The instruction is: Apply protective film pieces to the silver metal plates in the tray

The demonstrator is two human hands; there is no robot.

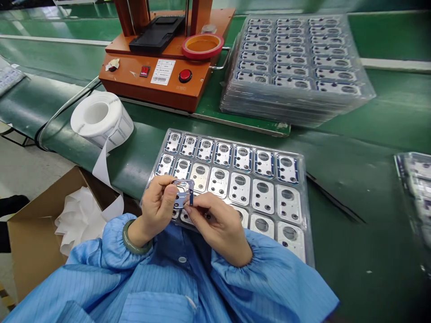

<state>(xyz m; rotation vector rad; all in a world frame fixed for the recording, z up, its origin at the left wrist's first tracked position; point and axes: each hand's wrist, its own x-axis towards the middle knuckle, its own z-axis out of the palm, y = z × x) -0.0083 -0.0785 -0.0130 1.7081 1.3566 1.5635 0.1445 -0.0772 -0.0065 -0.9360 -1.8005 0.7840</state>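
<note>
My left hand (156,204) is closed, with thumb and fingers gripping a small silvery metal plate (182,193) with blue along its edge. The plate is tilted up above a clear plastic tray (306,215). At the plate's lower right corner, my right hand (218,222) is pinched, thumb against forefinger; whether a smaller piece is also between those fingertips is hidden. Rows of similar metal plates (239,187) lie in the tray's pockets, each with a round opening and small holes. Blue edging shows on the back-row plates, while several nearer ones look plain. Both hands partly cover the tray's front left.
Behind stands an orange press machine (151,85) bearing a roll of red tape (203,46). Stacked filled trays (296,96) sit back right. Dark tweezers (333,197) lie right of the tray. At left are a label roll (101,119) and a cardboard box (37,237) holding backing paper.
</note>
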